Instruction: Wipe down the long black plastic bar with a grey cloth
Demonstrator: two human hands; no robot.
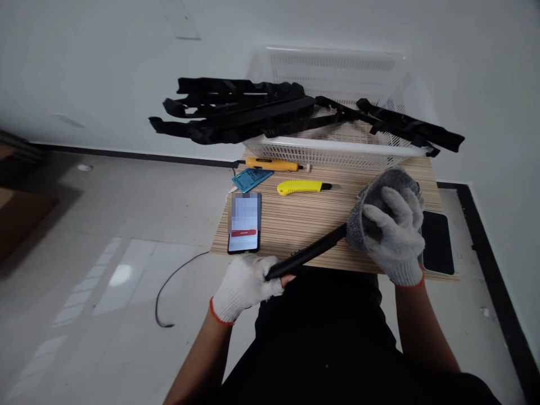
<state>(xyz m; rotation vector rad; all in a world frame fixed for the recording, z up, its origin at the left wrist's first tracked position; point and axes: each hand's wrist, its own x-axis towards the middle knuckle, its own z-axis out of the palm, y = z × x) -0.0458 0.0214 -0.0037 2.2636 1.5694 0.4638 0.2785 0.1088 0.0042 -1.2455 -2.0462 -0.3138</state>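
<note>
My left hand [247, 286], in a white knit glove with an orange-red cuff, is closed around the near end of a long black plastic strip [310, 252]. The strip slants up to the right, and its far end meets the rim of a grey, rough-looking bowl-shaped thing [356, 226]. My right hand [394, 233], in a greyish, soiled glove, grips this grey thing with its fingers curled over the opening. Whether it is cloth or something stiff I cannot tell. Beyond the strip lies a yellow utility knife [300, 187], its blade out toward the right.
Behind the striped wooden tabletop [274, 219] stands a white plastic basket [337, 147] with several black strips [248, 112] lying across it, overhanging both sides. A yellow-orange tool [272, 164], a blue card [252, 179], a phone [244, 242] and a dark flat device [437, 243] lie about the tabletop.
</note>
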